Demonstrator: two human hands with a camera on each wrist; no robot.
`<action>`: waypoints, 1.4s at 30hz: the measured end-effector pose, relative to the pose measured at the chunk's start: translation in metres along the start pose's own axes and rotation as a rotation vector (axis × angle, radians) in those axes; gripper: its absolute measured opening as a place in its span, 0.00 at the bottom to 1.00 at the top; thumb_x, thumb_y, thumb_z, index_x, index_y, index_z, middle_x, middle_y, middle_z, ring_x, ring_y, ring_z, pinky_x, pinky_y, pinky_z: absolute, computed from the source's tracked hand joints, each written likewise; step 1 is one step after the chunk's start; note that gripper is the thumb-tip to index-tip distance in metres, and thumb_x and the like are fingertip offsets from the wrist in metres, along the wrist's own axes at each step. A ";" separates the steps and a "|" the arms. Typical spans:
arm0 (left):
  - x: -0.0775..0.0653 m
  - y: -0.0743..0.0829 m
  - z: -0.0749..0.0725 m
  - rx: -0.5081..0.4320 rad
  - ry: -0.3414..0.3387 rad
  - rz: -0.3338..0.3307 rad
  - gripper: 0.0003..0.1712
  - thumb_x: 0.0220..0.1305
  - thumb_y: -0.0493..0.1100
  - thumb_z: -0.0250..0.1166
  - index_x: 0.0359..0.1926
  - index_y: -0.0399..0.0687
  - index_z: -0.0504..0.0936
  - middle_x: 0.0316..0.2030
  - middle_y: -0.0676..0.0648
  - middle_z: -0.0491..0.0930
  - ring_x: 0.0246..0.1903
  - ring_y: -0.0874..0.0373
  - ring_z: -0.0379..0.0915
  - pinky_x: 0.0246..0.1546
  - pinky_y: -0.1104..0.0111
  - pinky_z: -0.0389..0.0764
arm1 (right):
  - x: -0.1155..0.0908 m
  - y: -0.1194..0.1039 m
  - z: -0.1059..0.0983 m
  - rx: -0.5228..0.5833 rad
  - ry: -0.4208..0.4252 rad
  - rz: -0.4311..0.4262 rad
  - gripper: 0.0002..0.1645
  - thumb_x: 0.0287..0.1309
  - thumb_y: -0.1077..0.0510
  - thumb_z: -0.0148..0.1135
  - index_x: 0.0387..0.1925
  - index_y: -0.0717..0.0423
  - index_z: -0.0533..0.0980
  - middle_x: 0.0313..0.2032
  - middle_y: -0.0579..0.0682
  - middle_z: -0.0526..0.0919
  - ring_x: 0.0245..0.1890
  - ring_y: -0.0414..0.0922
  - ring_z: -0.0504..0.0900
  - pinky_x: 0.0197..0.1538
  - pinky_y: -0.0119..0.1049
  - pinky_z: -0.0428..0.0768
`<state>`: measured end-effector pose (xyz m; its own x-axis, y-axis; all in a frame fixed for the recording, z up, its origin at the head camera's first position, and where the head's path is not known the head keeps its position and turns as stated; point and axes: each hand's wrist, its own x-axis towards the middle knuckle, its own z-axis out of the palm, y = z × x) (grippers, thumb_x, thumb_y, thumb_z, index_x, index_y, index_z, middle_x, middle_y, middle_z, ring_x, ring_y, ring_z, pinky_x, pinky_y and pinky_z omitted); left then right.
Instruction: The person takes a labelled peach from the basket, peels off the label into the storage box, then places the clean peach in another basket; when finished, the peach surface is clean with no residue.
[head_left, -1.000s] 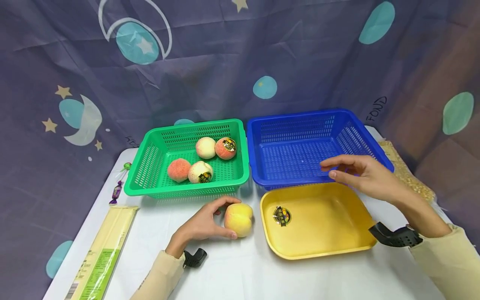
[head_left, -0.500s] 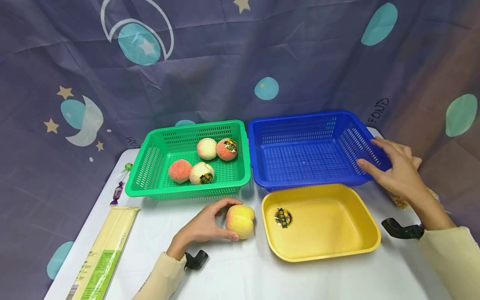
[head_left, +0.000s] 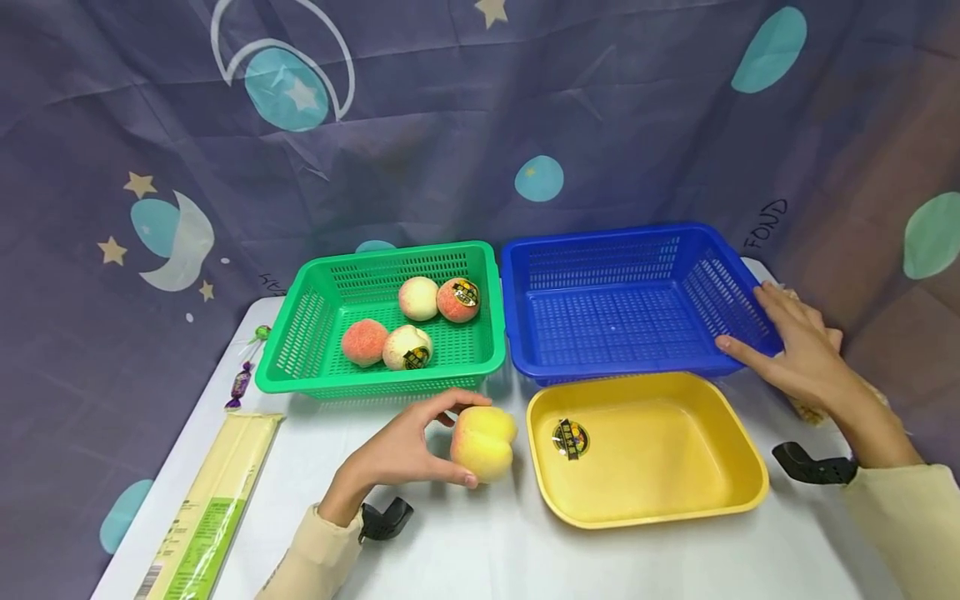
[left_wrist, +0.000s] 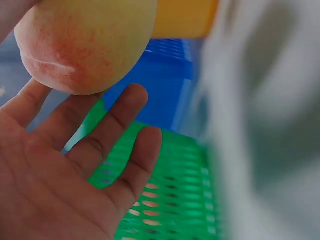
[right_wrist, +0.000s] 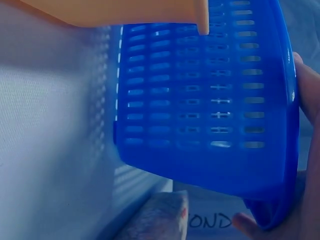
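A yellow peach (head_left: 482, 446) with a pink blush is pinched between the thumb and fingertips of my left hand (head_left: 405, 446), in front of the green basket (head_left: 382, 383). Seen from the left wrist, the same peach (left_wrist: 90, 45) rests at the fingertips while other fingers spread beside it. My right hand (head_left: 806, 358) grips the right rim of the blue basket (head_left: 600, 367), thumb on the inner side and fingers over the outside. From the right wrist, the blue basket's slotted wall (right_wrist: 200, 100) fills the middle, with part of the hand at its rim.
Several peaches (head_left: 365, 342) lie in the green basket. A yellow tub (head_left: 645, 458) with a sticker stands before the blue one. At left are a long noodle packet (head_left: 213, 508), a purple-wrapped candy (head_left: 239, 385) and a green lollipop (head_left: 262, 332). A patterned curtain (head_left: 450, 125) hangs behind.
My right hand has moved right, from above the blue basket's front to its right rim. The yellow peach has risen slightly in my left hand.
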<state>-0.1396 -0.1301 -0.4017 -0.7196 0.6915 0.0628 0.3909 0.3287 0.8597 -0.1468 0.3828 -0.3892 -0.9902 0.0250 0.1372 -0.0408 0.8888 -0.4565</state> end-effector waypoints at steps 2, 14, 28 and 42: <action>0.003 0.009 -0.003 -0.002 -0.004 0.032 0.48 0.42 0.50 0.86 0.66 0.67 0.74 0.58 0.62 0.79 0.56 0.61 0.74 0.58 0.58 0.78 | -0.002 0.000 0.000 0.006 0.011 0.002 0.59 0.65 0.38 0.60 0.80 0.63 0.42 0.81 0.65 0.37 0.77 0.74 0.35 0.55 0.75 0.45; 0.038 0.042 -0.017 0.010 0.059 0.158 0.48 0.42 0.46 0.86 0.66 0.63 0.75 0.61 0.59 0.79 0.58 0.61 0.74 0.56 0.59 0.78 | -0.007 0.008 -0.004 0.037 -0.041 0.018 0.59 0.66 0.39 0.59 0.81 0.59 0.39 0.81 0.64 0.34 0.79 0.71 0.31 0.62 0.82 0.39; 0.108 0.047 -0.035 0.070 0.164 0.145 0.46 0.46 0.50 0.84 0.68 0.63 0.74 0.62 0.63 0.77 0.56 0.64 0.71 0.56 0.54 0.74 | -0.010 0.002 0.002 0.059 0.015 0.030 0.57 0.66 0.39 0.60 0.81 0.58 0.42 0.81 0.63 0.38 0.79 0.70 0.36 0.67 0.81 0.33; 0.220 0.053 -0.027 0.013 0.096 0.149 0.45 0.50 0.50 0.82 0.69 0.60 0.73 0.59 0.54 0.77 0.54 0.58 0.73 0.49 0.63 0.80 | -0.010 0.002 0.004 0.081 0.011 0.030 0.56 0.67 0.40 0.59 0.81 0.57 0.41 0.82 0.62 0.37 0.79 0.70 0.36 0.66 0.82 0.30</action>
<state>-0.2926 0.0220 -0.3285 -0.7045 0.6687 0.2377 0.5042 0.2360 0.8307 -0.1371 0.3821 -0.3949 -0.9897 0.0561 0.1319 -0.0226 0.8476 -0.5301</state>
